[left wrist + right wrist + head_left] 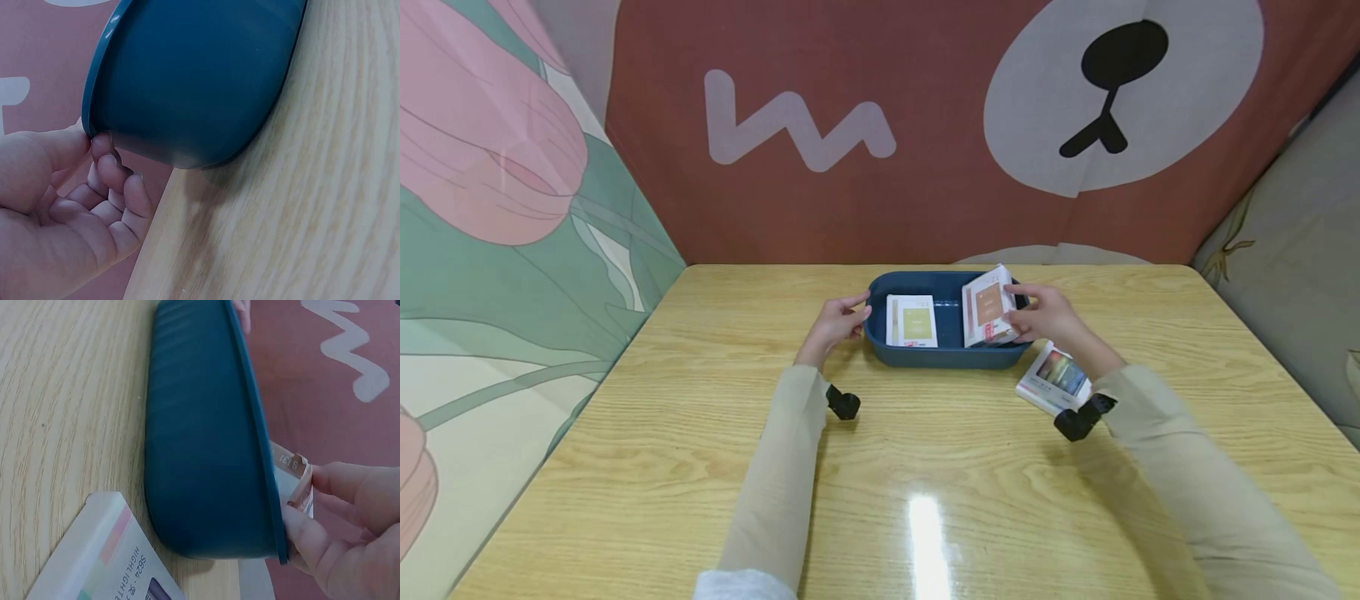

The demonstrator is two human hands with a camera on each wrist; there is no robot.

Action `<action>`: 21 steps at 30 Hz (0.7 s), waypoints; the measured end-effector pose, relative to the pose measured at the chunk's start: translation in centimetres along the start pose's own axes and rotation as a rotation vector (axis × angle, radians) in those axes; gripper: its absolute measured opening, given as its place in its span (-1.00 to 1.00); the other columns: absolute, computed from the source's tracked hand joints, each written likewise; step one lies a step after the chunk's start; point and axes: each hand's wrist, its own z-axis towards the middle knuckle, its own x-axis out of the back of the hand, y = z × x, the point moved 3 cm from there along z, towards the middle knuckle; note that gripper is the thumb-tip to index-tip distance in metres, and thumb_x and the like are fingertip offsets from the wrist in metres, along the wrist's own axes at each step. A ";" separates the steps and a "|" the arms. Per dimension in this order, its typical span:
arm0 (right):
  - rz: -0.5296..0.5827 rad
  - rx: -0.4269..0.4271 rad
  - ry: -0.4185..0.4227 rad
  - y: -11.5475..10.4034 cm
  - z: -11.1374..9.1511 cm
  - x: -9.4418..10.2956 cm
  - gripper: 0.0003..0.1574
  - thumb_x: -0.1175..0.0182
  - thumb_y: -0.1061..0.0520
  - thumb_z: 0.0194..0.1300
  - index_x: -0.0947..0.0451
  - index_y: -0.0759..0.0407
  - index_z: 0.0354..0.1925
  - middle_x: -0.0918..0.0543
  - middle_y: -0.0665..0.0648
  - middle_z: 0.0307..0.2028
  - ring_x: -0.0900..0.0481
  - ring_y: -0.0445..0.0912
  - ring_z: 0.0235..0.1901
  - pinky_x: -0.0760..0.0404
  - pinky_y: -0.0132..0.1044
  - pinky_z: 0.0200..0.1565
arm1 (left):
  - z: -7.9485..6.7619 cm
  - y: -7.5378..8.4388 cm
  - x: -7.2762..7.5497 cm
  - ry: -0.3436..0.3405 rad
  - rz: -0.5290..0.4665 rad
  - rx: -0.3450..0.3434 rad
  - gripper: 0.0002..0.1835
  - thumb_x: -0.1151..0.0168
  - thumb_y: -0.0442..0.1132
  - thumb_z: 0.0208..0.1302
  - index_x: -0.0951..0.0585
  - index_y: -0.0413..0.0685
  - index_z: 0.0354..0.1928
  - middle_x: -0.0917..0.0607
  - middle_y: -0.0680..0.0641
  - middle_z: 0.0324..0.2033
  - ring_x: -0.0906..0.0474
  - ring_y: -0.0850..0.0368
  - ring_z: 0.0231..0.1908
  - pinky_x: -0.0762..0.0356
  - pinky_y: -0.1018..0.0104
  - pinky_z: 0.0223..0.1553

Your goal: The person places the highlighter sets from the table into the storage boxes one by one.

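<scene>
A dark blue oblong basin [947,357] stands on the table. My left hand [837,323] pinches the rim at its left end, thumb against fingers, as the left wrist view shows. Inside the basin at the left lies a white box with a yellow-green panel [917,323]. With my right hand [1047,315] I grip a white box with an orange-brown panel [988,305], tilted at the basin's right end and partly below the rim. A third white box, a highlighter box [119,556] by its print, lies on the table below my right wrist, partly hidden by it in the head view.
The wooden table [700,467] reaches back to a brown wall cloth [925,200] with a printed bear's face. Patterned cloths hang at the left and right sides. Black camera mounts [1084,418] sit on both wrists.
</scene>
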 end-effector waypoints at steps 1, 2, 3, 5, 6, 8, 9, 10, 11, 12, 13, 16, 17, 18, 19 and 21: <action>-0.037 0.000 0.007 0.0 0.1 -0.1 -0.29 -0.07 0.40 0.19 -0.07 0.41 0.28 -0.47 0.09 -0.68 -0.47 -0.20 -0.65 -0.58 -0.21 -0.45 | 0.0 0.0 0.0 0.000 0.001 0.001 -0.56 -0.07 -0.28 0.26 -0.39 0.00 0.20 -0.39 -0.05 -0.64 -0.33 0.09 -0.58 -0.41 0.12 -0.33; -0.069 -0.002 0.016 -0.1 0.1 -0.2 -0.30 -0.08 0.39 0.19 -0.09 0.40 0.27 -0.48 0.10 -0.67 -0.47 -0.19 -0.65 -0.58 -0.22 -0.45 | 0.0 0.0 0.0 -0.001 0.000 0.004 -0.56 -0.07 -0.27 0.27 -0.39 0.01 0.20 -0.39 -0.05 -0.63 -0.33 0.09 -0.57 -0.41 0.12 -0.32; -0.101 -0.003 0.023 -0.1 0.1 -0.3 -0.30 -0.09 0.38 0.19 -0.11 0.39 0.27 -0.48 0.11 -0.67 -0.48 -0.17 -0.64 -0.58 -0.22 -0.45 | 0.0 0.0 0.0 -0.001 -0.002 0.005 -0.56 -0.07 -0.27 0.26 -0.39 0.01 0.20 -0.40 -0.05 -0.63 -0.33 0.08 -0.57 -0.41 0.11 -0.32; -0.170 -0.002 0.035 -0.2 0.2 -0.4 -0.30 -0.10 0.37 0.18 -0.13 0.37 0.27 -0.50 0.13 -0.66 -0.49 -0.15 -0.63 -0.58 -0.24 -0.47 | 0.0 0.0 0.0 -0.002 -0.001 0.005 -0.56 -0.07 -0.27 0.26 -0.39 0.01 0.20 -0.41 -0.05 -0.62 -0.33 0.09 -0.57 -0.40 0.11 -0.32; -0.198 0.002 0.038 -0.2 0.3 -0.5 -0.31 -0.11 0.36 0.18 -0.14 0.37 0.26 -0.50 0.14 -0.65 -0.49 -0.15 -0.63 -0.58 -0.25 -0.48 | 0.0 0.0 0.0 -0.002 0.001 0.004 -0.56 -0.07 -0.27 0.27 -0.39 0.01 0.21 -0.41 -0.05 -0.63 -0.33 0.09 -0.57 -0.40 0.11 -0.32; -0.237 0.009 0.044 -0.3 0.3 -0.7 -0.31 -0.12 0.35 0.17 -0.16 0.38 0.25 -0.50 0.16 -0.66 -0.49 -0.14 -0.64 -0.57 -0.26 -0.50 | 0.0 -0.1 0.0 -0.001 0.007 0.001 -0.56 -0.07 -0.27 0.27 -0.39 0.00 0.21 -0.40 -0.05 -0.64 -0.33 0.10 -0.58 -0.40 0.12 -0.33; -0.254 0.009 0.045 -0.3 0.3 -0.7 -0.32 -0.12 0.35 0.17 -0.16 0.38 0.25 -0.50 0.16 -0.66 -0.48 -0.14 -0.64 -0.57 -0.27 -0.50 | 0.0 -0.1 0.0 -0.001 0.012 -0.001 -0.56 -0.07 -0.27 0.27 -0.39 -0.01 0.21 -0.40 -0.04 -0.65 -0.33 0.10 -0.59 -0.41 0.13 -0.33; -0.269 0.009 0.045 -0.3 0.4 -0.8 -0.33 -0.12 0.35 0.17 -0.17 0.39 0.24 -0.49 0.16 -0.67 -0.48 -0.15 -0.65 -0.57 -0.28 -0.51 | 0.0 -0.1 0.0 -0.001 0.015 -0.003 -0.56 -0.07 -0.27 0.27 -0.39 -0.02 0.20 -0.39 -0.04 -0.65 -0.33 0.10 -0.59 -0.41 0.14 -0.34; -0.282 0.010 0.044 -0.3 0.4 -0.8 -0.33 -0.11 0.34 0.17 -0.18 0.41 0.23 -0.49 0.16 -0.67 -0.48 -0.15 -0.66 -0.57 -0.27 -0.51 | 0.0 -0.1 0.0 -0.001 0.014 -0.005 -0.56 -0.07 -0.28 0.27 -0.39 -0.02 0.20 -0.39 -0.04 -0.66 -0.33 0.10 -0.60 -0.41 0.14 -0.35; -0.292 0.010 0.044 -0.3 0.4 -0.9 -0.35 -0.11 0.35 0.17 -0.19 0.42 0.22 -0.48 0.16 -0.68 -0.47 -0.15 -0.67 -0.57 -0.28 -0.51 | 0.0 -0.1 0.0 -0.003 0.012 -0.006 -0.56 -0.07 -0.28 0.27 -0.39 -0.02 0.20 -0.39 -0.04 -0.66 -0.33 0.10 -0.60 -0.41 0.15 -0.35; -0.305 0.010 0.040 -0.4 0.5 -1.0 -0.36 -0.10 0.35 0.17 -0.20 0.43 0.21 -0.48 0.16 -0.69 -0.47 -0.15 -0.68 -0.57 -0.28 -0.52 | 0.0 -0.1 0.0 -0.002 0.012 -0.006 -0.56 -0.07 -0.28 0.27 -0.39 -0.02 0.20 -0.39 -0.04 -0.66 -0.33 0.10 -0.60 -0.41 0.16 -0.36; -0.349 0.028 0.029 -0.6 0.6 -1.1 -0.42 -0.10 0.36 0.16 -0.25 0.50 0.16 -0.48 0.15 -0.70 -0.47 -0.16 -0.69 -0.57 -0.28 -0.53 | 0.1 -0.2 0.0 0.003 0.003 -0.005 -0.56 -0.08 -0.28 0.26 -0.40 -0.01 0.20 -0.40 -0.03 -0.66 -0.34 0.08 -0.59 -0.42 0.18 -0.38; -0.367 0.035 0.023 -0.6 0.6 -1.2 -0.43 -0.09 0.37 0.15 -0.27 0.52 0.14 -0.49 0.14 -0.71 -0.47 -0.17 -0.69 -0.56 -0.28 -0.53 | 0.1 -0.2 0.0 0.005 0.003 -0.005 -0.56 -0.08 -0.28 0.26 -0.40 -0.01 0.20 -0.40 -0.03 -0.66 -0.34 0.08 -0.59 -0.43 0.19 -0.38; -0.382 0.039 0.018 -0.6 0.7 -1.3 -0.45 -0.09 0.37 0.14 -0.29 0.53 0.12 -0.49 0.14 -0.72 -0.47 -0.17 -0.69 -0.56 -0.29 -0.54 | 0.1 -0.2 0.1 0.007 0.005 -0.004 -0.57 -0.08 -0.27 0.26 -0.41 0.00 0.19 -0.40 -0.03 -0.66 -0.34 0.08 -0.59 -0.43 0.19 -0.39; -0.396 0.042 0.012 -0.6 0.8 -1.3 -0.46 -0.10 0.37 0.14 -0.30 0.55 0.10 -0.50 0.14 -0.72 -0.47 -0.18 -0.70 -0.56 -0.30 -0.54 | 0.1 -0.2 0.0 0.008 0.007 -0.003 -0.56 -0.09 -0.27 0.25 -0.41 0.00 0.19 -0.40 -0.03 -0.66 -0.34 0.07 -0.58 -0.43 0.19 -0.38; -0.422 0.032 0.006 -0.6 0.9 -1.3 -0.48 -0.10 0.37 0.13 -0.32 0.54 0.08 -0.51 0.12 -0.71 -0.47 -0.19 -0.70 -0.55 -0.32 -0.55 | 0.1 -0.1 0.0 0.005 0.010 -0.003 -0.56 -0.08 -0.26 0.26 -0.40 0.01 0.19 -0.40 -0.03 -0.65 -0.34 0.07 -0.58 -0.44 0.18 -0.37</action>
